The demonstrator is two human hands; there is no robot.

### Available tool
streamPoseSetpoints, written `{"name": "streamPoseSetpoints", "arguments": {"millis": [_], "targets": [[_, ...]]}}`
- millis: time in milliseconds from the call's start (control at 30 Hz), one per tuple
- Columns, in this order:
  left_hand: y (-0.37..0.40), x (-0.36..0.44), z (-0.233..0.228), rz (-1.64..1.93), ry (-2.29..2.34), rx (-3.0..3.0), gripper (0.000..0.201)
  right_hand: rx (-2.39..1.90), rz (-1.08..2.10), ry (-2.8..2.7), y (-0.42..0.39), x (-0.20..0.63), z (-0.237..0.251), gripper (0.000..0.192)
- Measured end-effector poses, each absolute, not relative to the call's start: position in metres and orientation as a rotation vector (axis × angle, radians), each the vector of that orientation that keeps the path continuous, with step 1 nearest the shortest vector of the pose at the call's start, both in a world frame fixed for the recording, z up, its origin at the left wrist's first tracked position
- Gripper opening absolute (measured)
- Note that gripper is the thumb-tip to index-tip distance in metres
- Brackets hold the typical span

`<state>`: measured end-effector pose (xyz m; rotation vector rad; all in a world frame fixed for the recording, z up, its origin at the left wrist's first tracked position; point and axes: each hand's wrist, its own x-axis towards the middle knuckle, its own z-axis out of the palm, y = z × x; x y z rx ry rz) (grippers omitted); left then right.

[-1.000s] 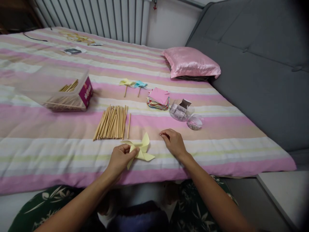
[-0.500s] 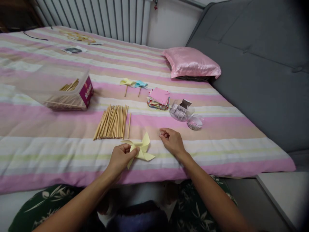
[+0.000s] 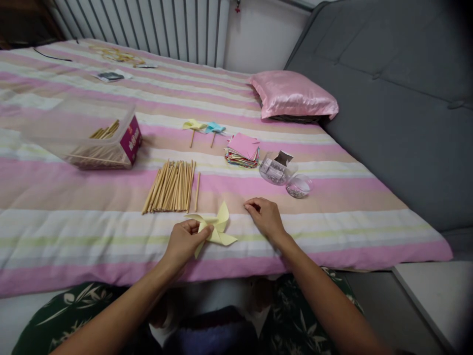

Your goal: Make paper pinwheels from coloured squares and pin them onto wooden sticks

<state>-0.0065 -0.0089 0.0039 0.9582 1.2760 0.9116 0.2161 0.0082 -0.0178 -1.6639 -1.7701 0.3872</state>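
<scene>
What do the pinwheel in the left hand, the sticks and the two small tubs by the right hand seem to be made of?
Pinwheel: thin matte yellow paper, going by its crisp folded vanes. Sticks: pale tan, straight and even, probably wood or bamboo; paper straws cannot be ruled out. Tubs: clear, glossy, likely plastic, since their small contents show through the walls.

Soft, even indoor light falls across my bed (image 3: 74, 197); shadows are faint, corners darken, edges bend, and far details blur slightly.

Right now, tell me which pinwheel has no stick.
The yellow pinwheel pinched in the left hand; the small yellow and blue ones farther back have sticks.
</scene>
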Motion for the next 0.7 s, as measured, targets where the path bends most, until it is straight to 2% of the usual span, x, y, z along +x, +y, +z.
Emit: {"name": "streamPoseSetpoints", "arguments": {"millis": [100, 333, 700], "targets": [[-0.009, -0.007, 0.003, 0.904, 1.275, 0.958, 0.038, -1.661, 0.404, -1.762, 0.008, 0.215, -0.019, 0.012], [-0.009, -0.008, 0.000, 0.912, 1.280, 0.988, 0.041, -1.675, 0.400, -1.761, 0.005, 0.217, -0.019, 0.020], [-0.009, -0.008, 0.001, 0.897, 1.267, 0.982, 0.040, -1.720, 0.339, -1.880, 0.002, 0.216, -0.006, 0.014]]}}
